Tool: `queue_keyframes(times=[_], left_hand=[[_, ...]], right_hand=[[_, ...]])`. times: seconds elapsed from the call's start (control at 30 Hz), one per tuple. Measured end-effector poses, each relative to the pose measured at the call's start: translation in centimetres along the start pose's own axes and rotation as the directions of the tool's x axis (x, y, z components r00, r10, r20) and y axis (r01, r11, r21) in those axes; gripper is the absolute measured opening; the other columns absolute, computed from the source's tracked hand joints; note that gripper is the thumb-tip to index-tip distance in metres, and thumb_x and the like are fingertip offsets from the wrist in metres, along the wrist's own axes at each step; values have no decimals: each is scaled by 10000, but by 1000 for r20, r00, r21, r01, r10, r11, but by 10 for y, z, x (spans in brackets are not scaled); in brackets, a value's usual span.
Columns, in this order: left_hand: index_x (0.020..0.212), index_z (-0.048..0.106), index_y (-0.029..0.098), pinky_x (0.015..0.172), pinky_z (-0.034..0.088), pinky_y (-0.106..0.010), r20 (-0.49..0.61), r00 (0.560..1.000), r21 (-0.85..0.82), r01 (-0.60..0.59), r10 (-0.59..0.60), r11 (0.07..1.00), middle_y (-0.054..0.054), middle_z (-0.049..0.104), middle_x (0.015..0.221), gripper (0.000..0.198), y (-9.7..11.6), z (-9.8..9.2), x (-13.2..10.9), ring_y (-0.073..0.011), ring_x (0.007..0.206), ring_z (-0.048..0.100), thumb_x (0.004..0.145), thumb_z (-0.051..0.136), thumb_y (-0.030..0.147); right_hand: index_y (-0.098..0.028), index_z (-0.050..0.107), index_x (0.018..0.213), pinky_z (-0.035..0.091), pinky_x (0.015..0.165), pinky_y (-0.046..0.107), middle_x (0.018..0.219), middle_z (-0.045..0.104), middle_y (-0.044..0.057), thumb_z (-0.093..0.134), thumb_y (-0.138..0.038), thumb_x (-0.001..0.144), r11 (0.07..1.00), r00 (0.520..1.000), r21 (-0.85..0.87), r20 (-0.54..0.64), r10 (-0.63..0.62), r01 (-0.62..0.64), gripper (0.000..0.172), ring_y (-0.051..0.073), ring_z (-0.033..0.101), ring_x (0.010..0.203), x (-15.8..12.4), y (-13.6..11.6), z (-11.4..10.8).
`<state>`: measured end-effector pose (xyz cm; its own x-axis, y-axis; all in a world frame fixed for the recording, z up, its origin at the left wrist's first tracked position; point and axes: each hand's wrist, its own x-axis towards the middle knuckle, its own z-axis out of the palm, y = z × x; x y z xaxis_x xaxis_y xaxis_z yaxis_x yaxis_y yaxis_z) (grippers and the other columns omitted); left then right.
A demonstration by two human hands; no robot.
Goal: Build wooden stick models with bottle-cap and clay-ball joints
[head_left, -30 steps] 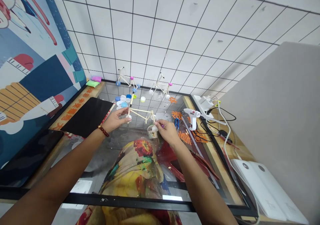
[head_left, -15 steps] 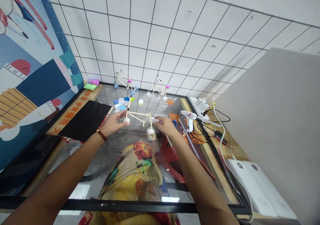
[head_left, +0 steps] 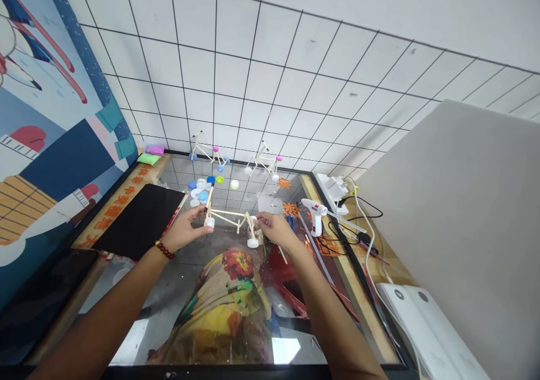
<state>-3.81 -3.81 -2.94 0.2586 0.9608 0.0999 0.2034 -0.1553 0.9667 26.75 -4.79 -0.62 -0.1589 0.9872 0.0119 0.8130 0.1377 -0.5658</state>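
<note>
Both hands hold a small bicycle model (head_left: 230, 218) built of wooden sticks with white bottle-cap wheels, just above the glass tabletop (head_left: 181, 262). My left hand (head_left: 183, 231) pinches the front end by the white cap wheel and its upright stick. My right hand (head_left: 274, 229) pinches the rear end near the other white cap, with something small and pink at the fingertips. Two finished stick bicycles (head_left: 208, 150) (head_left: 265, 163) stand against the tiled wall behind.
Loose blue, white and green bottle caps (head_left: 202, 189) lie behind the model. A white glue gun (head_left: 314, 210) with cables rests at the right, beside a power strip (head_left: 335, 186). A black sheet (head_left: 141, 220) lies at the left. White boxes (head_left: 422, 324) sit at the right edge.
The hands and the stick model have come lower and slightly left in view. The rear cap wheel now rests close to the glass, and the right fingers have closed on the frame.
</note>
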Motion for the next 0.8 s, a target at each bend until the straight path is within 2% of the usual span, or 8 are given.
queue_keyframes(times=[0.1, 0.2, 0.3, 0.37, 0.47, 0.53, 0.63, 0.8], left_hand=[[1328, 550, 173, 1098, 393, -493, 40, 999, 29, -23, 22, 999, -140, 558, 1390, 786, -1, -1, -1, -320, 1297, 505, 634, 813, 433], [1329, 551, 161, 1109, 378, -496, 42, 999, 24, -15, 14, 1000, -150, 565, 1381, 787, 4, -1, -2, -320, 1295, 509, 639, 809, 439], [1319, 557, 150, 1121, 356, -505, 39, 999, 26, 1, -2, 1000, -163, 585, 1354, 801, 12, 0, -3, -322, 1287, 519, 621, 819, 444], [1321, 554, 152, 1123, 349, -513, 43, 999, 32, 6, -7, 999, -165, 598, 1338, 810, 15, 0, -3, -323, 1284, 522, 615, 822, 444], [1326, 547, 158, 1127, 338, -523, 50, 999, 37, -3, 1, 999, -164, 609, 1323, 807, 16, 0, -3, -320, 1278, 528, 619, 824, 433], [1313, 559, 154, 1127, 338, -524, 54, 998, 44, -13, 10, 999, -165, 617, 1310, 786, 15, 0, -3, -317, 1268, 537, 624, 823, 425], [1289, 580, 154, 1126, 345, -515, 53, 998, 62, -21, 18, 998, -162, 620, 1307, 744, 13, 0, -3, -314, 1264, 539, 637, 817, 422], [1316, 559, 175, 1109, 378, -501, 71, 997, 110, -21, 13, 994, -147, 610, 1324, 746, 14, -1, -4, -308, 1265, 539, 656, 805, 422]], right_hand=[[-210, 694, 1105, 457, 711, 273, 855, 740, 66, 574, -329, 847, 1000, 1000, -8, 4, 11, -11, 309, 196, 654, 783, -5, 1, -3], [-205, 638, 1196, 459, 739, 277, 894, 729, 62, 520, -347, 887, 997, 995, 76, -90, 36, -29, 360, 190, 648, 808, -16, -5, -8], [-210, 654, 1109, 439, 659, 256, 749, 676, 12, 533, -431, 886, 978, 981, 207, -189, 54, -14, 336, 160, 599, 673, -32, -15, -7], [-218, 660, 1044, 413, 612, 244, 670, 620, -20, 600, -482, 842, 975, 981, 223, -188, 43, 0, 337, 146, 561, 610, -40, -21, 0], [-224, 666, 995, 399, 625, 242, 663, 604, -26, 664, -496, 800, 989, 986, 147, -165, 1, 23, 334, 145, 562, 619, -47, -26, 11], [-227, 682, 935, 390, 649, 240, 704, 633, -8, 632, -455, 841, 995, 989, 76, -141, -53, 65, 251, 146, 581, 656, -48, -27, 15], [-227, 682, 826, 362, 642, 232, 770, 670, 11, 551, -369, 909, 993, 989, -20, -93, -116, 115, 211, 143, 599, 701, -48, -27, 10], [-220, 666, 797, 331, 614, 240, 798, 677, 19, 542, -334, 919, 983, 993, -151, -36, -112, 106, 208, 145, 593, 700, -49, -30, -4]])
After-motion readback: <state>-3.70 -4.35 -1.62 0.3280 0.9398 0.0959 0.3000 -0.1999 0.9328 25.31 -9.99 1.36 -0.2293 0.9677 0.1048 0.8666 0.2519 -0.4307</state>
